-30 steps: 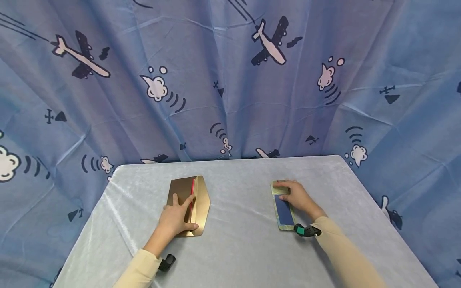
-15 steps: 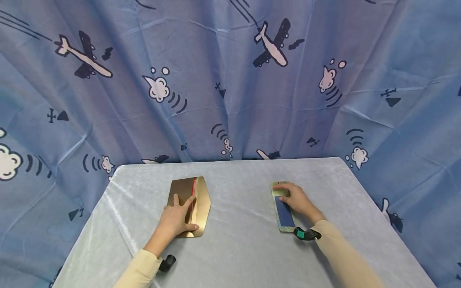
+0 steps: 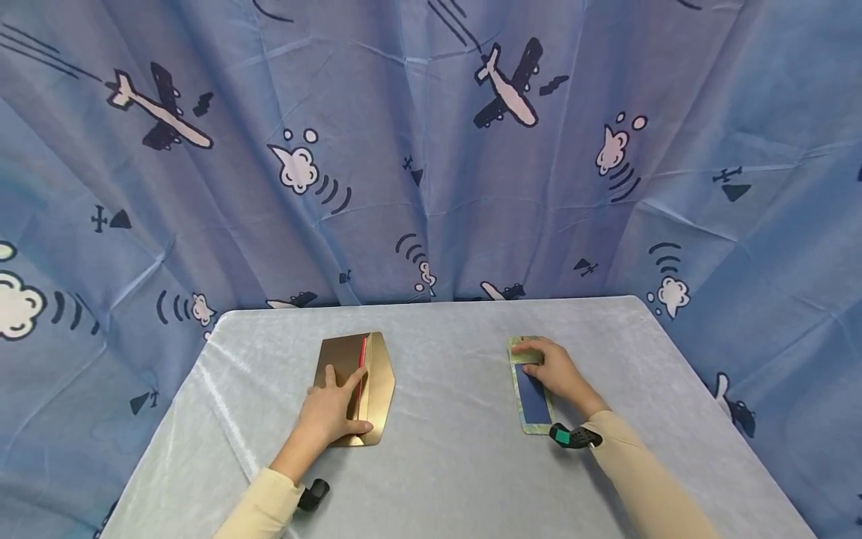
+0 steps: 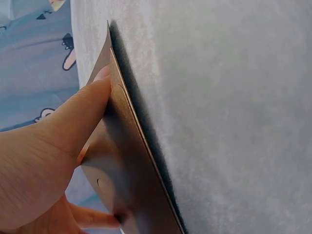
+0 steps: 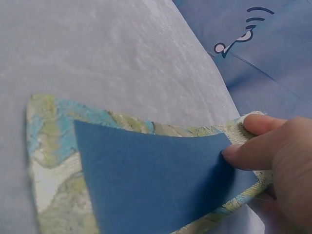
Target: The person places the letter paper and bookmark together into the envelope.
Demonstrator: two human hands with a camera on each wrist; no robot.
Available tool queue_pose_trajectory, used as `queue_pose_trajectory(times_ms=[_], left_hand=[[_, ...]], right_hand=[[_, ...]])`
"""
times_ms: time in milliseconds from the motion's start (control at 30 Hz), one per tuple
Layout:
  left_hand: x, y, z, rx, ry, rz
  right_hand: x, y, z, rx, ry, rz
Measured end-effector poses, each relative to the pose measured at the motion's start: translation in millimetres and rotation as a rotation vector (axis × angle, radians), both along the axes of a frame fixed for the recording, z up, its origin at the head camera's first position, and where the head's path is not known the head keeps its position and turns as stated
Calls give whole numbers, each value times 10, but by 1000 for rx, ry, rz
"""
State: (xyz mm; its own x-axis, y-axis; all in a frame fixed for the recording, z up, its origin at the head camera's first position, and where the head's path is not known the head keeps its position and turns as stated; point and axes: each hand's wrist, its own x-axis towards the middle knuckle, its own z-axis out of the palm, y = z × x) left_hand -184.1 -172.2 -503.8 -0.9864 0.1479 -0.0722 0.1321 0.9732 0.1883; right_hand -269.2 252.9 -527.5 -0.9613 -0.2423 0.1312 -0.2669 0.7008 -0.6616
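On the left of the table in the head view lies a gold envelope [image 3: 380,389], its pointed flap spread out to the right. A red edge [image 3: 364,350] shows along its opening. My left hand [image 3: 325,410] rests on it with fingers spread; in the left wrist view the thumb [image 4: 80,114] presses near the fold. To the right is a narrow green-patterned card with a blue panel [image 3: 533,397]. My right hand [image 3: 557,372] pinches its far end, thumb on the blue panel [image 5: 146,170] and fingers at the edge. The card bends upward there.
A pale velvety cloth covers the table [image 3: 444,449]. Behind it hangs a blue curtain [image 3: 431,150] printed with planes. A dark band sits on each wrist, the right band [image 3: 575,436] bearing a green patch.
The far end of the patterned card has risen slightly with my right hand. My left hand and the envelope have stayed in place.
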Motion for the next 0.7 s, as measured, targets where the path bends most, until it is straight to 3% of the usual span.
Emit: queue_pose_trajectory(times_ms=[300,700], left_hand=[[9,7,-6,7,17,-5],[22,10,28,9,19,-1]], right_hand=[[-14,42,-30,-69,-73,-6],[2,7,-16,-36,-82,-55]])
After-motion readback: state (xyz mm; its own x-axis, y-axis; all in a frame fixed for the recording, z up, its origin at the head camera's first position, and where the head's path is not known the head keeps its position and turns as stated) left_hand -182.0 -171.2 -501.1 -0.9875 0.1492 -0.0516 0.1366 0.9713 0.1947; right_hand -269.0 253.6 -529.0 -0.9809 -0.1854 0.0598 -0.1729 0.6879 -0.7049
